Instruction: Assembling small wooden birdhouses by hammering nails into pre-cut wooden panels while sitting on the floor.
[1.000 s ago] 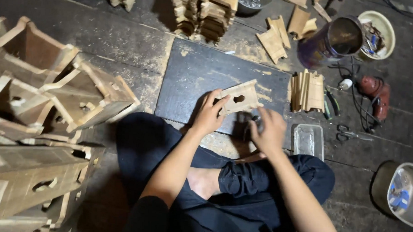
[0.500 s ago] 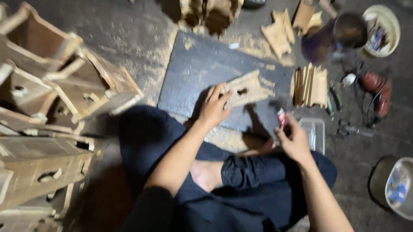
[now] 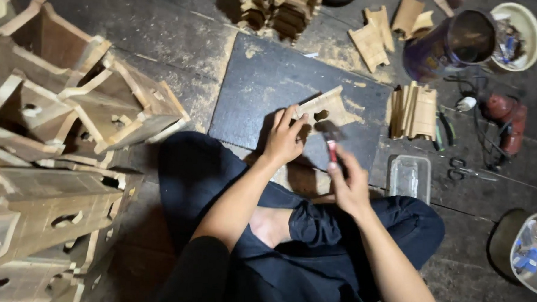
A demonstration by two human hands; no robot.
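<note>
- Pale cut wood, a flat shaped piece [image 3: 326, 108] with a small hole in it, lies on a dark slate-grey board [image 3: 264, 91] on the floor, just ahead of the person's crossed legs.
- The left hand [image 3: 285, 139] rests on the near edge of that wooden piece, fingers spread and pressed down on it, pinning it to the board.
- The right hand [image 3: 349, 185] is closed around the red handle of a small hammer [image 3: 330, 141]; its dark head hangs blurred just over the wooden piece, beside the left fingertips.
- A clear plastic tray [image 3: 408, 177] sits on the floor just right of the right hand.
- A stack of similar wooden pieces [image 3: 415, 111] stands at the board's right edge.
- Assembled wooden boxes [image 3: 60, 138] are heaped on the left.
- A red power drill [image 3: 506, 117] and scissors [image 3: 467, 171] lie farther right.
</note>
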